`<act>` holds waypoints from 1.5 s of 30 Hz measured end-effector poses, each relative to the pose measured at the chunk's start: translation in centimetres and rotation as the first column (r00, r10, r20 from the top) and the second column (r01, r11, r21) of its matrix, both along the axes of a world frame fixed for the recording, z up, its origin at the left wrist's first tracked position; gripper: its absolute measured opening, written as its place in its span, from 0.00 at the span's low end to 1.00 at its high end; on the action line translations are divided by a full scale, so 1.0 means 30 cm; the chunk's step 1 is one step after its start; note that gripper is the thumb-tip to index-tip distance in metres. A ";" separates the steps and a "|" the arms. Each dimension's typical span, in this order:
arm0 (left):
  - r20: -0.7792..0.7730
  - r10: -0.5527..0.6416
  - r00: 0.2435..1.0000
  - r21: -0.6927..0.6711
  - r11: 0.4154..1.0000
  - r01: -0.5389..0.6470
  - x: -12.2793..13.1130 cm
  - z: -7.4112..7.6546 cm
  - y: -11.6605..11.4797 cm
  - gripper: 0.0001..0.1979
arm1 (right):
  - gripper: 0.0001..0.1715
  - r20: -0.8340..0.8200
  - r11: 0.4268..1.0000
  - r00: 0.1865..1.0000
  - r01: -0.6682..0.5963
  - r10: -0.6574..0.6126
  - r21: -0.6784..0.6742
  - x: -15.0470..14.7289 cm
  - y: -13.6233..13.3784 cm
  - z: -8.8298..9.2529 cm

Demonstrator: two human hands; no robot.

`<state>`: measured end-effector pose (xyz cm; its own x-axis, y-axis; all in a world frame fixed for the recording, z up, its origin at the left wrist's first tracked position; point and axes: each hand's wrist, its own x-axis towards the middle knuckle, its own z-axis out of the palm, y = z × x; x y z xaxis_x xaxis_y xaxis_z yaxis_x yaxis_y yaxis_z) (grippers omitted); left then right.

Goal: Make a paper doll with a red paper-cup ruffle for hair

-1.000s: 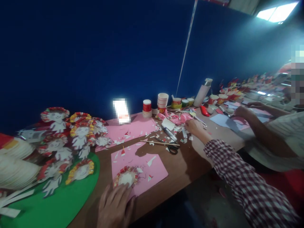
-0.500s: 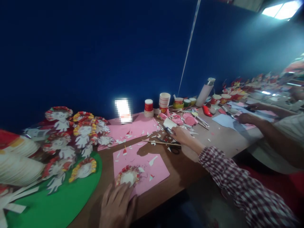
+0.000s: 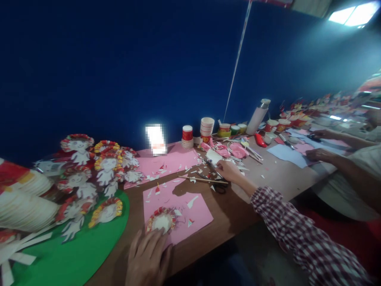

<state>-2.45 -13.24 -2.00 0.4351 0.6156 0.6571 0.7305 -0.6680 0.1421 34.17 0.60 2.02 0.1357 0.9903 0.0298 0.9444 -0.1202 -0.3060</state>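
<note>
Paper [image 3: 195, 210] is pinned by flat, open left hand [image 3: 147, 258] beside frilled disc [image 3: 161, 221]; right hand [image 3: 228, 171], grip untellable, is stretched near scissors [image 3: 219, 187]; steady pressure advised.

no text or label here can be read

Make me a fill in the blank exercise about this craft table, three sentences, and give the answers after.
1. The left hand rests flat at the near edge of a ___ sheet of paper, just below the round red-and-yellow fringed paper disc.
2. The right hand is next to the thin wooden stick, which lies on the ___ wooden table.
3. The white paper dolls with red-and-yellow frills partly overlap a round ___ card.
Missing words: pink; brown; green.
</note>
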 end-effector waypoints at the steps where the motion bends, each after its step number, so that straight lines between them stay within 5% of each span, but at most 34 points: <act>1: -0.002 0.002 1.000 0.000 1.000 -0.002 0.000 0.000 0.000 0.09 | 0.14 -0.022 0.999 1.000 0.007 -0.006 0.032 -0.004 -0.008 0.002; 10: -0.025 -0.051 0.998 0.096 0.994 0.053 -0.017 0.002 0.004 0.11 | 0.10 -0.246 0.970 0.944 -0.182 0.218 0.158 -0.165 -0.155 0.029; 17: -0.079 -0.066 0.995 0.060 0.996 0.071 -0.050 0.087 0.011 0.16 | 0.12 -0.514 0.843 0.694 -0.525 0.504 0.118 -0.308 -0.291 0.114; 20: -0.080 -0.009 0.997 0.028 1.000 0.012 -0.043 0.154 0.022 0.19 | 0.11 -0.477 0.778 0.666 -0.624 0.574 0.065 -0.343 -0.325 0.150; 25: -0.166 0.048 0.985 -0.032 0.998 -0.054 -0.015 0.216 0.048 0.22 | 0.12 -0.370 0.755 0.712 -0.655 0.597 -0.043 -0.391 -0.370 0.209; 31: -0.294 -0.143 0.945 -0.101 0.988 0.118 0.003 0.218 0.058 0.12 | 0.12 -0.280 0.636 0.639 -0.763 0.717 -0.112 -0.408 -0.413 0.244; 45: -0.308 -0.203 0.929 -0.096 0.979 0.182 0.019 0.229 0.001 0.08 | 0.03 0.080 0.598 0.593 -0.789 0.801 -0.139 -0.450 -0.477 0.213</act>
<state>-1.87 -13.21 4.87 0.7273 0.5359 0.4288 0.6031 -0.7972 -0.0264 20.66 -13.72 8.41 -0.7061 0.7014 -0.0971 0.7034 0.6790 -0.2103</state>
